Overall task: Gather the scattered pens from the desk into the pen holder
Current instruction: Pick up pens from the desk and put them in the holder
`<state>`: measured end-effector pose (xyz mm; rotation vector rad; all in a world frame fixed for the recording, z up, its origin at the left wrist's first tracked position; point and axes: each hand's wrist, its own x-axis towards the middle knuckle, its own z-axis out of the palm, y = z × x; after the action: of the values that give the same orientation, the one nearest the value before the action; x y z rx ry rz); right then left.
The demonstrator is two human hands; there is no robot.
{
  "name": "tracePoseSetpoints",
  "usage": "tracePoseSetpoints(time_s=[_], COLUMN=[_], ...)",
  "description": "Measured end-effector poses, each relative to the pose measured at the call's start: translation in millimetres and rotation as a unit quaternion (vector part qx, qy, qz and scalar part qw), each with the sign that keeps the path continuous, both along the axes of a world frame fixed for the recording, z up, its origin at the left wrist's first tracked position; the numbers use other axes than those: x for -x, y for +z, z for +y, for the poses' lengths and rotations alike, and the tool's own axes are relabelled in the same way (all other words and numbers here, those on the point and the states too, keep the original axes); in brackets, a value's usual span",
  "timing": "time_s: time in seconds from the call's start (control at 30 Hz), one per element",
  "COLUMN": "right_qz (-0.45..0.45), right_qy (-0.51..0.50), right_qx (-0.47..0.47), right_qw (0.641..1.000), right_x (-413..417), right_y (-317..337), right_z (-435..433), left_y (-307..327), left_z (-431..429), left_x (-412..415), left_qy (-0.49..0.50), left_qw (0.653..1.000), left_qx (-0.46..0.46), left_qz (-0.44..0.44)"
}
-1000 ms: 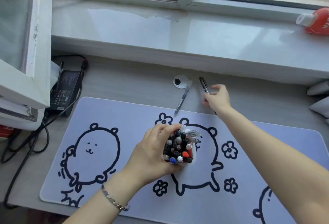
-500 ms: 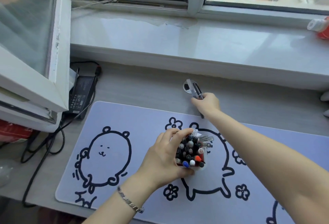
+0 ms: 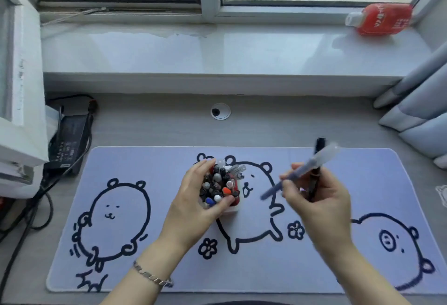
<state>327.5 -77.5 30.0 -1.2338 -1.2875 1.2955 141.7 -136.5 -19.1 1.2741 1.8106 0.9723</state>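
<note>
A small clear pen holder (image 3: 232,204) packed with several pens stands on the lilac desk mat (image 3: 145,166). My left hand (image 3: 193,198) is wrapped around its left side. My right hand (image 3: 316,198) hovers just right of the holder and grips two pens: a blue pen with a clear cap (image 3: 312,165), tilted with its tip toward the holder, and a black pen (image 3: 318,149), which stands nearly upright behind it. No loose pens lie on the desk.
A cable grommet (image 3: 220,111) sits in the grey desk behind the mat. A black power adapter (image 3: 70,142) and cables lie at the left by the open window frame. A red bottle (image 3: 384,19) lies on the sill. Grey curtains (image 3: 420,111) hang at the right.
My right hand picked up the two pens near the grommet and drew back toward the holder with them. My left hand has stayed on the holder. The view shifted.
</note>
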Motion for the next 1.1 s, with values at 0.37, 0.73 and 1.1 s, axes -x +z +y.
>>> tracePoseSetpoints(time_s=[0.37, 0.73, 1.1], right_qz=[-0.182, -0.148, -0.219], right_qy=[0.192, 0.184, 0.105], right_qx=[-0.048, -0.163, -0.324], right_qw=[0.963, 0.958, 0.914], right_x=[37.0, 43.9, 41.7], right_y=[-45.0, -22.1, -59.8], right_z=[-1.5, 9.3, -6.0], left_y=[12.4, 9.8, 9.3], left_z=[-0.7, -0.6, -1.1], left_x=[6.1, 4.8, 5.7], left_qy=[-0.041, -0.021, -0.034], left_qw=[0.997, 0.998, 0.997], left_qx=[0.057, 0.062, 0.057], left_qz=[0.022, 0.022, 0.034])
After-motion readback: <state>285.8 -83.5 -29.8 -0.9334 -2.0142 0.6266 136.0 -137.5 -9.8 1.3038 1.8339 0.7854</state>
